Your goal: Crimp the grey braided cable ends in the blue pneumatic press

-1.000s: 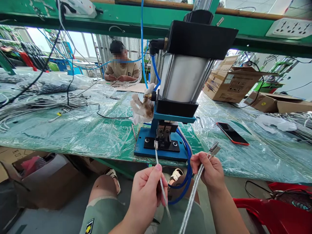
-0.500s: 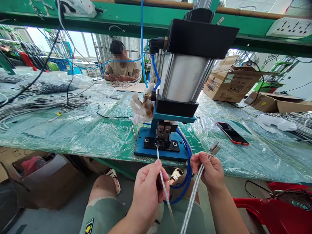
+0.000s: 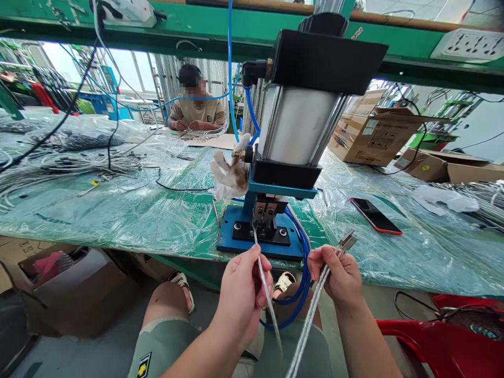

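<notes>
My left hand (image 3: 242, 289) is closed around a thin silvery braided cable (image 3: 271, 304), thumb on top. The cable's far end goes in under the metal jaws (image 3: 264, 212) of a pneumatic press (image 3: 289, 126); its tip is hidden there. To the right of the press base (image 3: 232, 239), my right hand (image 3: 339, 275) pinches a small bundle of braided cables (image 3: 309, 325). Flat metal connectors (image 3: 347, 241) stick out above its fingers. The lower ends of the cables run down out of view over my lap.
Blue air hoses (image 3: 303, 294) loop beside the base. A stained white glove (image 3: 232, 170) hangs at the press's left. A phone (image 3: 376, 216) lies on the plastic-covered table (image 3: 149, 220). Cable heaps (image 3: 71, 168) are at left, a cardboard box (image 3: 366, 131) at right. A person (image 3: 197, 110) sits opposite.
My left hand has moved slightly forward and up, pushing the cable end further into the press jaws. My right hand has stayed almost still with its bundle.
</notes>
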`<state>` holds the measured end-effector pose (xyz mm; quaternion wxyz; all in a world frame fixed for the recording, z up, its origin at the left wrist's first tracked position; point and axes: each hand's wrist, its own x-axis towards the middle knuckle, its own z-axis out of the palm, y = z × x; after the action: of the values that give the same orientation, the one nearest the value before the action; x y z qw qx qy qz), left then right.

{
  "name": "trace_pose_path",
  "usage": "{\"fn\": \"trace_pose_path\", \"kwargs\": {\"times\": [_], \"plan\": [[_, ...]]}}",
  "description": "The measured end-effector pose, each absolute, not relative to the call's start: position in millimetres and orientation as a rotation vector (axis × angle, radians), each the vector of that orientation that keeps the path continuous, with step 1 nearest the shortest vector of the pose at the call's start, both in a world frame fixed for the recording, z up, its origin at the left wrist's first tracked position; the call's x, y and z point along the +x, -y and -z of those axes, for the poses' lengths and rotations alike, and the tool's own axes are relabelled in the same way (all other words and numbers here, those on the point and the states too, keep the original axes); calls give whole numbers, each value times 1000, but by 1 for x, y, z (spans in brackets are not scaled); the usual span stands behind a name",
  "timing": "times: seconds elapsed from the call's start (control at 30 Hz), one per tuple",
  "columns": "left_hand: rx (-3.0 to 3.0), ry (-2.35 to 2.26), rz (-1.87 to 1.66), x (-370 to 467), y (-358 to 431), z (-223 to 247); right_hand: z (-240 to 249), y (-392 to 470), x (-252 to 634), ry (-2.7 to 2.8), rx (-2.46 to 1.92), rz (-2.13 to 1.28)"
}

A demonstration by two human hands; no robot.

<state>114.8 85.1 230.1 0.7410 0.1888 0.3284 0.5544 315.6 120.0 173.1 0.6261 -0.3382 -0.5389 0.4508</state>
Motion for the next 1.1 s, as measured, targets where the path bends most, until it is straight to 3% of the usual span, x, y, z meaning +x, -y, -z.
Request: {"fn": "trace_pose_path", "kwargs": {"times": [0.67,1.1], "plan": [[354,-652,-1178,109,-85,-247,-170,-120,318,1251,-795,-1006],[392,-742,-1170,107,-83,-211,-170,-120,316,1224,-773,-1036]]}}
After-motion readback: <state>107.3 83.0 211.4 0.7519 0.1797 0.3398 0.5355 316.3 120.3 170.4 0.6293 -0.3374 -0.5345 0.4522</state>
